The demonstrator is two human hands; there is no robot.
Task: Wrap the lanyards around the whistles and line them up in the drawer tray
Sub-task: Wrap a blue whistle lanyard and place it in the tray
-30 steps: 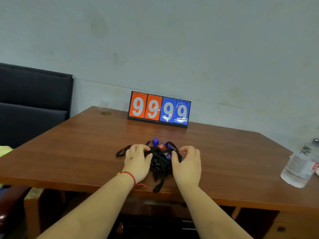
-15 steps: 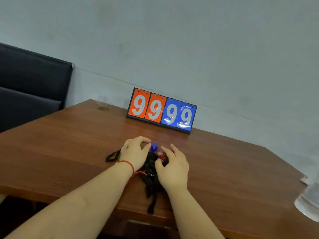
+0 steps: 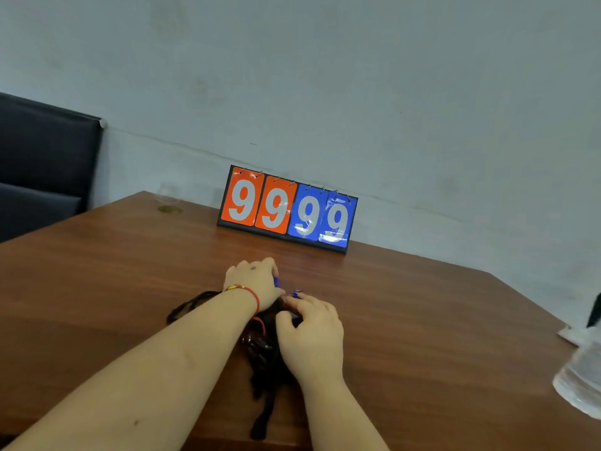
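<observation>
A tangled heap of black lanyards point(image 3: 265, 362) lies on the brown wooden table point(image 3: 422, 320), with straps trailing left and toward the near edge. Small blue whistle parts point(image 3: 295, 293) peek out between my hands. My left hand point(image 3: 253, 281), red string bracelet on the wrist, covers the far left of the heap with curled fingers around a blue whistle point(image 3: 276, 282). My right hand point(image 3: 312, 333) sits on the heap's right side, fingers and thumb curled into the lanyards. Most whistles are hidden. No drawer tray is in view.
A flip scoreboard point(image 3: 287, 209) reading 9999 stands at the table's far edge by the wall. A clear plastic bottle point(image 3: 582, 375) lies at the right edge. A small clear glass point(image 3: 167, 198) stands at the far left corner, a dark chair point(image 3: 42, 167) beyond.
The view tilted up and left. Both hands closed in over the heap; my left hand slid farther onto the blue whistle and my right hand came closer to it.
</observation>
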